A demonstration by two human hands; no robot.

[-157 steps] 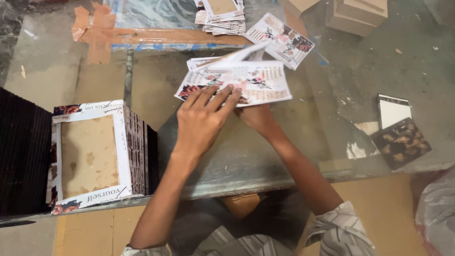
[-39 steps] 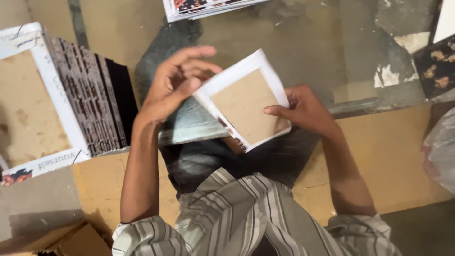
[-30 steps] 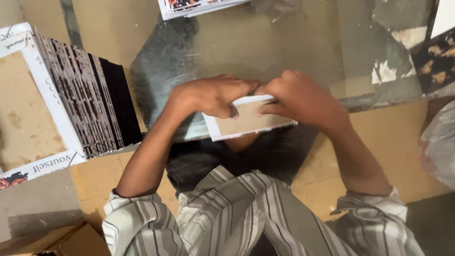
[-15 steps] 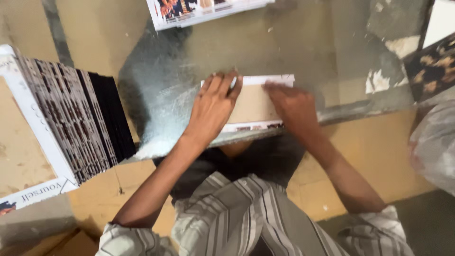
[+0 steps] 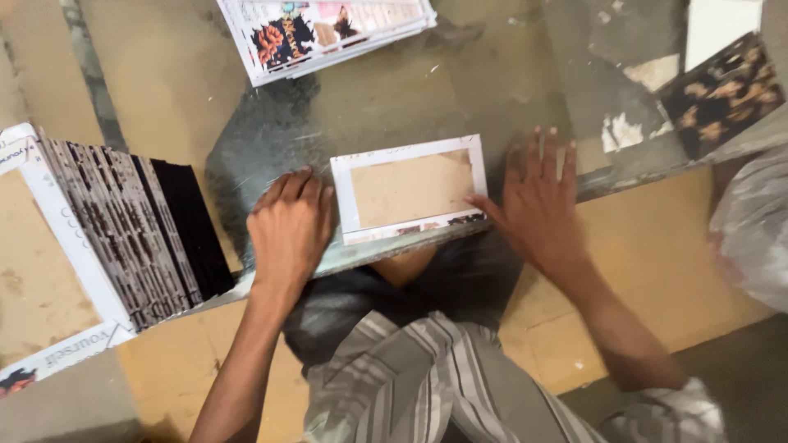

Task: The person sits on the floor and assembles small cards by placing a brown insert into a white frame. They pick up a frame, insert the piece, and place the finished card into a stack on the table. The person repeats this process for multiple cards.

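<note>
A small brown cardboard panel with white paper folded over its edges lies flat on the glass table near the front edge. My left hand rests palm down just left of it, fingers loosely curled, touching its left border. My right hand lies flat to the right, fingers spread, thumb at the panel's right edge. Neither hand holds anything.
A stack of dark-edged wrapped panels leans at the left beside a larger white-bordered board. Printed paper sheets lie at the far side. A dark floral-patterned piece sits at the right. The glass table edge runs just below the hands.
The panel was held up in both hands, then laid on the glass and pressed. Both hands have slid off it sideways, left to the left and right to the right.
</note>
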